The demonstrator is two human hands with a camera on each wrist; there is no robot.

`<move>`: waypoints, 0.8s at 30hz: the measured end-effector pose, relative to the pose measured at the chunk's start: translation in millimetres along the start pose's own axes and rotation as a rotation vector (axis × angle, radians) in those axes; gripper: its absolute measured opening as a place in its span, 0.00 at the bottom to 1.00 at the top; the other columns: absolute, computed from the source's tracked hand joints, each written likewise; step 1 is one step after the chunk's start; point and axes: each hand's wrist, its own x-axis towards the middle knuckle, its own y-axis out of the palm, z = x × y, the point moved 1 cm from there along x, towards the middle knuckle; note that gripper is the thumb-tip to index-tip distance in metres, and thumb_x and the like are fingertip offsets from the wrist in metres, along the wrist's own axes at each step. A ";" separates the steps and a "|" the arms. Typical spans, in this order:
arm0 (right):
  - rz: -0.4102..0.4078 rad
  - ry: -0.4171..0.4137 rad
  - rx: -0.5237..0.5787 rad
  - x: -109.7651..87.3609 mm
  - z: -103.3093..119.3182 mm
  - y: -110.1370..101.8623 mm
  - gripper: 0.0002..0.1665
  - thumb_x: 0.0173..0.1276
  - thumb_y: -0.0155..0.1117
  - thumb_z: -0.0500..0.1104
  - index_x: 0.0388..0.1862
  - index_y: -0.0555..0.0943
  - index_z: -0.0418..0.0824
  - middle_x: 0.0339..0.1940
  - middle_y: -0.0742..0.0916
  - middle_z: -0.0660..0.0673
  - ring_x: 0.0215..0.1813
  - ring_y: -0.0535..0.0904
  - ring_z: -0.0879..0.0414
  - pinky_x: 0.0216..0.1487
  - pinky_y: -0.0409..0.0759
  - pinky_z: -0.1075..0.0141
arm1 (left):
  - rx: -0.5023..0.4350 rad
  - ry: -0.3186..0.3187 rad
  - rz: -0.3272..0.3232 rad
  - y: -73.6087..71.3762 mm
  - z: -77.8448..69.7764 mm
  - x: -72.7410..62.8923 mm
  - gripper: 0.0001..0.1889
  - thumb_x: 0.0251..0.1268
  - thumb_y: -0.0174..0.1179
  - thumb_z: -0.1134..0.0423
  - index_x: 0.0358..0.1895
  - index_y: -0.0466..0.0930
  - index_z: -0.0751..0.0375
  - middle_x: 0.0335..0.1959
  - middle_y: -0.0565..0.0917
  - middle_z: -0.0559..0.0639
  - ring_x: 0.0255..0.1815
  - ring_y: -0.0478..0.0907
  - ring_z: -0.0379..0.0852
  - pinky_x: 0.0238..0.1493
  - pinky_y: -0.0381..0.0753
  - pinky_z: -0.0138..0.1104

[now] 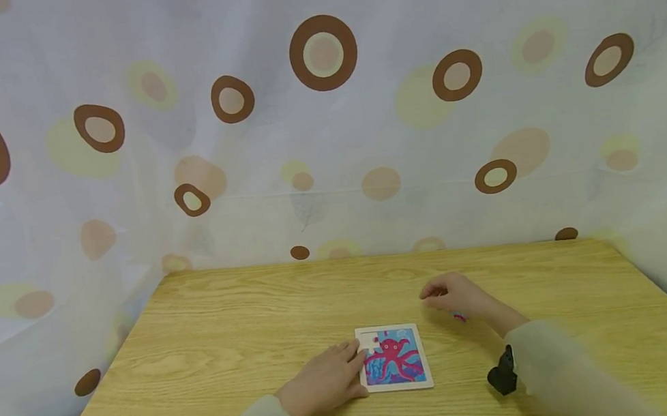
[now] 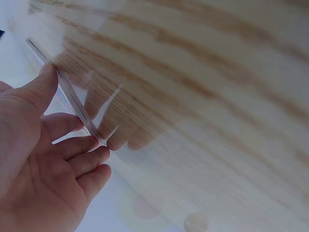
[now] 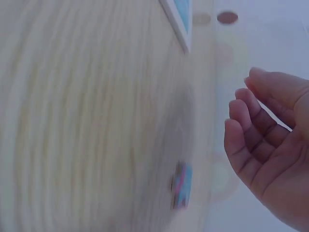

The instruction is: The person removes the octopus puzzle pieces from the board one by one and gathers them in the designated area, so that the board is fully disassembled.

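Note:
A square jigsaw puzzle with a white rim (image 1: pixel 398 387) lies on the wooden table, showing a pink octopus (image 1: pixel 392 351) on blue. Bare white base shows in its upper-left part. My left hand (image 1: pixel 327 379) rests at the puzzle's left side; the thumb touches the near-left corner and the fingertips lie along the edge. In the left wrist view the fingers (image 2: pixel 89 159) meet that thin edge without wrapping round it. My right hand (image 1: pixel 457 295) hovers right of the puzzle, fingers loosely bent, nothing visible in it. Below it lies a small blue-and-pink puzzle piece (image 3: pixel 182 186), blurred.
The wooden table (image 1: pixel 230 329) runs back to a white curtain (image 1: pixel 398 125) with brown and yellow circles, which also hangs at both sides. A black device (image 1: pixel 503 372) sits at my right wrist.

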 end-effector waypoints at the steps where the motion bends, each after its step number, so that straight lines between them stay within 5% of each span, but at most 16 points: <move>1: 0.018 -0.030 -0.001 1.5 4.5 4.8 0.11 0.66 0.59 0.37 0.42 0.80 0.31 0.34 0.82 0.47 0.32 0.75 0.55 0.30 0.77 0.64 | -0.001 -0.001 0.000 0.3 0.2 0.1 0.32 0.66 0.48 0.43 0.67 0.64 0.60 0.67 0.63 0.55 0.67 0.59 0.47 0.65 0.59 0.35; 6: 0.106 -0.124 0.002 6.8 21.3 29.1 0.09 0.64 0.61 0.38 0.41 0.81 0.34 0.32 0.81 0.51 0.32 0.74 0.57 0.32 0.76 0.67 | -0.006 -0.006 -0.007 0.8 0.7 1.0 0.32 0.66 0.48 0.43 0.66 0.65 0.60 0.67 0.63 0.55 0.67 0.59 0.48 0.64 0.60 0.35; 16: 0.214 -0.128 -0.001 12.6 28.5 58.5 0.06 0.63 0.63 0.37 0.39 0.82 0.42 0.26 0.78 0.52 0.28 0.72 0.57 0.29 0.74 0.67 | -0.021 0.001 -0.009 -2.5 -0.5 -1.6 0.32 0.66 0.49 0.44 0.66 0.65 0.61 0.66 0.64 0.56 0.66 0.60 0.49 0.64 0.61 0.36; 24: 0.266 -0.115 -0.003 11.1 31.4 63.3 0.14 0.62 0.64 0.39 0.47 0.82 0.43 0.30 0.77 0.52 0.31 0.70 0.55 0.30 0.71 0.66 | -0.009 0.007 -0.016 -2.3 -0.8 -1.6 0.32 0.66 0.49 0.44 0.66 0.65 0.62 0.66 0.64 0.56 0.66 0.61 0.49 0.63 0.62 0.36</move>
